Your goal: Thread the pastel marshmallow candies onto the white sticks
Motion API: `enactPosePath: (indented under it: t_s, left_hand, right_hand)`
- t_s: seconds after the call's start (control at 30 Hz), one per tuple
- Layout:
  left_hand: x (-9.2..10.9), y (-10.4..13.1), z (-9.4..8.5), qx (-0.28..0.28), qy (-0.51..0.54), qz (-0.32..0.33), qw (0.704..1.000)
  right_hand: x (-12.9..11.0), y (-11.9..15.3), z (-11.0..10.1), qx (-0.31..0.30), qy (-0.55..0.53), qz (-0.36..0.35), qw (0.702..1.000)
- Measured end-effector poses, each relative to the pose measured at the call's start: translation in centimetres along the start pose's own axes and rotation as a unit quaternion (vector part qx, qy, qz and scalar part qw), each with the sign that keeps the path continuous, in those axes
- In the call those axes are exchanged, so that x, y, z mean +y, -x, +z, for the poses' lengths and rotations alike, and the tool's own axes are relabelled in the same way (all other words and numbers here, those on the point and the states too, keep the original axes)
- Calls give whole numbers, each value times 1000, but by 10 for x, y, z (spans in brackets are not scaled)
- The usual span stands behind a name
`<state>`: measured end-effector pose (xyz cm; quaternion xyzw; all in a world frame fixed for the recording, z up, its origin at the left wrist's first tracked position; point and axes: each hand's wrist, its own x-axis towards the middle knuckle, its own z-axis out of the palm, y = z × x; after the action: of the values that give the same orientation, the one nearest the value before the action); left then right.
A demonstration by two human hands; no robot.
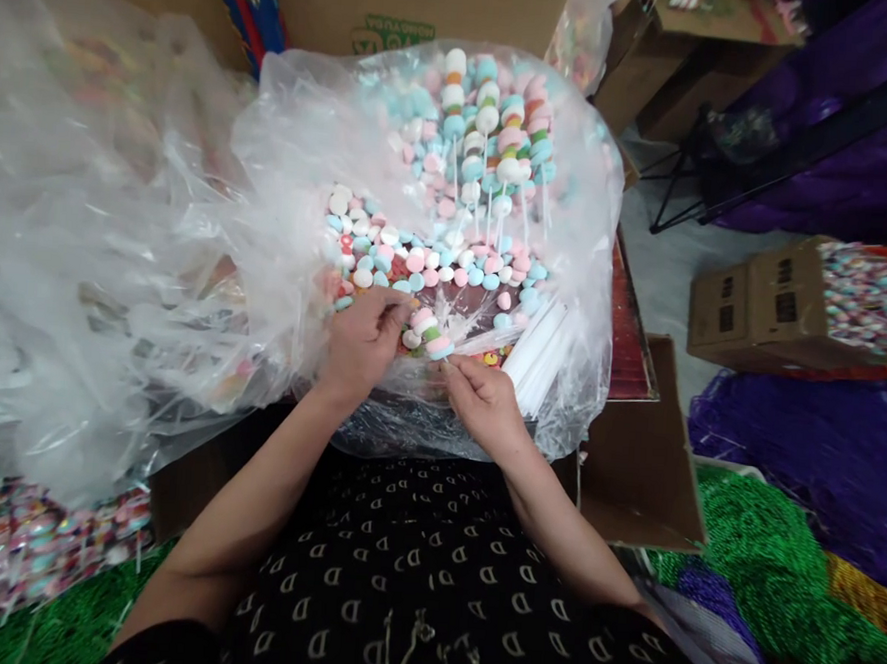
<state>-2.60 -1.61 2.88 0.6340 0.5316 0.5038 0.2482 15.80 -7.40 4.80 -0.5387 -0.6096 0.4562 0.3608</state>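
Between my two hands is a short candy skewer (431, 335) of pink, white, green and blue marshmallow pieces. My right hand (485, 403) pinches its lower end, where the stick would be; the stick itself is hidden by my fingers. At the upper end, my left hand (364, 335) has thumb and forefinger closed together; what lies in that pinch, if anything, is too small to tell. Loose pastel marshmallows (432, 266) lie just beyond my hands. A bundle of white sticks (540, 343) rests to the right of my right hand.
Several finished candy skewers (511, 141) lie on the marshmallow pile in a clear plastic bag (593, 271). More bulky plastic bags (120, 222) crowd the left. A cardboard box (642, 464) stands right of the table, with green shredded filler (766, 572) beyond it.
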Motion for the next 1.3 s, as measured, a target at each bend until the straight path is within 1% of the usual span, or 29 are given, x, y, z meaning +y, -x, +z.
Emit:
enactPosePath:
  t_s: [0.03,0.07,0.13,0.2,0.27,0.3,0.33,0.4,0.47,0.5,0.6,0.7,0.73,0.8,0.87,0.93,0.97,1.03,1.07,1.1,1.13,1.2,1.23,1.27,1.3]
  left_hand:
    - [1,1,-2,-13,-22,27,999]
    - [1,2,-5,-29,-24,41,998]
    - [-1,2,-13,-57,2,25,998]
    - [-4,1,-23,-63,5,-7,998]
    - [-9,1,-35,-57,-68,-7,996]
    - [-11,1,-40,-67,-126,5,990]
    - [-12,1,-44,-88,-187,21,978]
    - [-12,1,-49,-156,-288,44,944]
    - [-7,1,-50,-212,-348,55,912]
    - [-4,0,-50,-229,-366,62,900]
    - [0,-2,-53,-253,-399,95,876]
    - [-4,-5,-58,-264,-411,141,861]
    - [-6,-5,-59,-264,-413,151,858]
    - [-11,-5,-62,-256,-403,156,865]
    - [-14,-3,-64,-244,-378,141,882]
    - [-15,-3,-66,-221,-327,102,913]
    - [-15,-3,-66,-200,-290,68,933]
    - [-12,-6,-64,-136,-194,-31,971]
    - [-8,-8,-62,-97,-130,-90,983]
    - [-4,-10,-58,-59,-56,-151,985]
    - [1,-13,-52,-22,26,-207,978]
    - [12,-18,-40,30,188,-286,939]
    - [16,-21,-33,45,248,-304,919]
    - [20,-22,-27,54,287,-309,905]
    - [23,-23,-22,57,304,-305,900]
  right_hand:
    - [0,-1,2,-4,-27,22,999]
    - [1,-1,4,-11,-57,45,997]
    - [1,-3,5,-18,-116,83,990]
    - [0,-5,4,-5,-166,98,981]
    - [0,-6,1,18,-195,95,976]
    - [0,-7,0,26,-201,95,975]
    - [1,-7,-1,32,-205,95,974]
    - [1,-7,-1,36,-210,100,972]
    - [1,-6,1,30,-216,110,970]
    - [1,-6,2,21,-216,115,969]
    - [0,-6,5,-5,-203,117,972]
    - [-1,-8,6,-15,-188,100,977]
    - [-1,-8,6,-13,-184,94,978]
    - [0,-8,7,-8,-183,89,979]
    - [1,-7,8,-9,-189,92,978]
    - [2,-7,10,-8,-187,94,978]
    - [3,-6,11,-8,-181,93,979]
    - [3,-5,13,-11,-164,81,983]
    - [2,-5,14,-17,-157,73,985]
    - [2,-5,15,-25,-153,64,986]
    - [2,-5,16,-30,-149,55,987]
    - [2,-5,18,-37,-141,46,988]
    - [2,-5,19,-36,-133,47,989]
    - [2,-5,19,-33,-124,50,990]
    - [3,-5,19,-30,-115,54,991]
